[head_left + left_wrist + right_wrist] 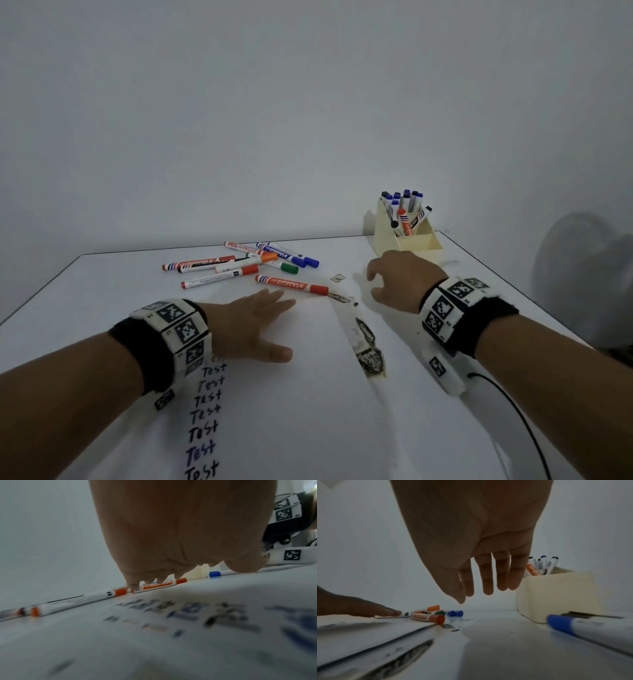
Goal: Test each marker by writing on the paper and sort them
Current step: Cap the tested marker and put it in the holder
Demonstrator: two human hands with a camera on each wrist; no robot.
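Note:
My left hand (251, 322) lies flat, fingers straight, on the white paper (291, 411), holding nothing. Several lines of "Test" (205, 411) run down the sheet beside that wrist. Just past its fingertips lies a red-capped marker (291, 284). Behind that is a loose pile of markers (239, 263) with red, orange, green and blue caps. My right hand (397, 281) hovers empty above the table in front of the cream holder (411, 245), its fingers (488, 581) loosely extended. A blue-capped marker (573, 626) lies on the table beneath the right wrist.
The holder's back compartment has several upright markers (402, 205), mostly blue-capped; its front compartments look empty. Dark stains (370, 356) mark the paper's right edge. A black cable (513, 411) trails from my right wrist. The white table (102, 291) meets a plain wall behind.

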